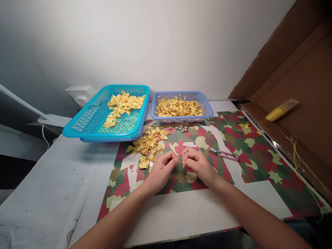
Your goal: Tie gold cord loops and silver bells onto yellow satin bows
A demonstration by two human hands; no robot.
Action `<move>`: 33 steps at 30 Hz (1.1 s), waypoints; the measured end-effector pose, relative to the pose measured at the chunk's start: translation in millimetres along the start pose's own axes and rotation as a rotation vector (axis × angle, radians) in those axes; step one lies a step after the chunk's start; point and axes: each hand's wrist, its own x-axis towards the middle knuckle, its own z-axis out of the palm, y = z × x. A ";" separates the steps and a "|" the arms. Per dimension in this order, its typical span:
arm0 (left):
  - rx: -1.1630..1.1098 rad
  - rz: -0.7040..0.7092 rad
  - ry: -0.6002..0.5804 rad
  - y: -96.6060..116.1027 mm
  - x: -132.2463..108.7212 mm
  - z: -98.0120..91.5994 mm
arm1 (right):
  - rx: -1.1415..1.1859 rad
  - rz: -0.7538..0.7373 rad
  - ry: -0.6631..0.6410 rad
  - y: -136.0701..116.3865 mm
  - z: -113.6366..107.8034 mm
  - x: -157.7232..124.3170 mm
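My left hand (164,168) is closed in a pinch on a thin gold cord (181,161). Facing it a short way to the right, my right hand (198,165) has its fingers curled round the same cord. Its loose end sticks up above the fingers, and any knot is too small to make out. Just beyond my left hand lies a loose pile of yellow ribbon bows (149,141). Several small silver bells (182,129) rest farther back, beside a bundle of gold cords (188,124). Thread snips (225,155) with a pink handle lie right of my right hand.
A turquoise basket (77,128) with yellow bows stands at the back left. Behind the bells is a purple basket (210,112) full of bows with gold cords. A cardboard wall (306,76) bounds the right side, with a yellow tube (281,110) against it.
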 end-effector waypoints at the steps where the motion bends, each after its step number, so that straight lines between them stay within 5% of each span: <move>1: 0.000 0.000 0.008 -0.1 0.2 -0.1 | -0.001 0.000 0.001 0.0 -0.1 -0.2; 14: 0.019 -0.034 0.096 -2.6 1.5 0.6 | -0.106 -0.015 0.017 -9.4 -22.7 -5.8; 28: 0.126 -0.010 0.073 1.2 -1.6 -2.8 | -0.585 -0.380 0.033 -21.6 -55.4 -16.0; 33: 0.172 -0.007 0.039 8.6 -3.9 -1.5 | -0.658 -0.381 0.052 -15.9 -74.4 -18.3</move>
